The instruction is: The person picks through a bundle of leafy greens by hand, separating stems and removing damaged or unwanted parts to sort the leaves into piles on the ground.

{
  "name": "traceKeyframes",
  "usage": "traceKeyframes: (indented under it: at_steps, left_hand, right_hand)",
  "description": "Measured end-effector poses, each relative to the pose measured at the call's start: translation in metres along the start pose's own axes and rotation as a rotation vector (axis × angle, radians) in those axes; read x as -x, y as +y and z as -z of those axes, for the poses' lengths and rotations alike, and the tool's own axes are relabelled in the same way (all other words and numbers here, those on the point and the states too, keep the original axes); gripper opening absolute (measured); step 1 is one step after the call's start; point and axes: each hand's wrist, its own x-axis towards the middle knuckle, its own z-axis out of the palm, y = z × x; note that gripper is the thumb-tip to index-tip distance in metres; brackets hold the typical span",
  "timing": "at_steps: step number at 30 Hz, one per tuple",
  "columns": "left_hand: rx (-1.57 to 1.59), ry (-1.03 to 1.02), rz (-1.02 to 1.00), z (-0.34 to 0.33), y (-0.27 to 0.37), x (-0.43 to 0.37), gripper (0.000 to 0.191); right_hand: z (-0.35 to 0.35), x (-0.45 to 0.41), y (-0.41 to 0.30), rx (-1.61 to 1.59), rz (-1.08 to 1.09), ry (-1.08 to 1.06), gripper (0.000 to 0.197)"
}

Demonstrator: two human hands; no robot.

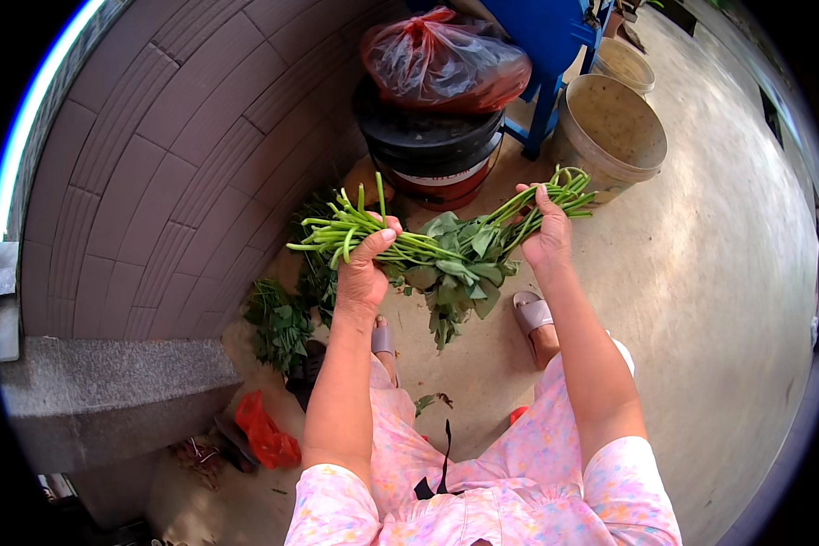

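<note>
My left hand (367,266) grips a bunch of leafy greens by its stems (327,232), whose cut-looking ends point left. On the other side, my right hand (547,228) is closed around a second bunch of green stems (570,194) with ends pointing right. Between the two hands the dark green leaves (467,273) meet and hang down above the floor. Whether the leaves are tangled together cannot be told. More bundles of greens (283,324) lie on the ground at the left, by the wall.
A tied red plastic bag (447,65) rests on a black-lidded bucket (430,140) ahead. Beside it stand a blue metal frame (542,102) and pale buckets (611,130). A tiled wall (170,157) and stone ledge (116,375) bound the left. A red bag (266,433) lies on the concrete floor (710,327).
</note>
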Motion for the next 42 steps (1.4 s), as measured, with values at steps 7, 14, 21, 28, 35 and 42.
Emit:
traceKeyframes:
  at_steps: [7, 14, 21, 28, 35, 42]
  left_hand:
    - [0.025, 0.195, -0.059, 0.026, 0.028, -0.001, 0.019]
    - [-0.164, 0.258, -0.07, 0.025, 0.009, -0.001, 0.025]
    - [-0.224, 0.249, 0.074, 0.014, 0.0, -0.004, 0.019]
    - [-0.217, 0.201, 0.107, 0.008, -0.004, -0.002, 0.025]
    - [-0.137, 0.222, 0.324, -0.003, -0.018, 0.001, 0.017]
    - [-0.184, 0.228, 0.282, -0.001, -0.043, -0.001, 0.021]
  right_hand:
    - [0.026, -0.02, -0.036, -0.278, 0.028, -0.061, 0.018]
    - [0.006, 0.006, -0.037, -0.222, -0.042, -0.392, 0.024]
    - [0.009, 0.008, -0.038, -0.196, -0.19, -0.664, 0.033]
    - [-0.008, 0.022, -0.033, 0.45, -0.066, -0.396, 0.017]
    - [-0.008, 0.025, -0.005, 0.907, 0.118, -0.362, 0.02]
    - [-0.017, 0.043, 0.026, 0.889, -0.077, -0.514, 0.021]
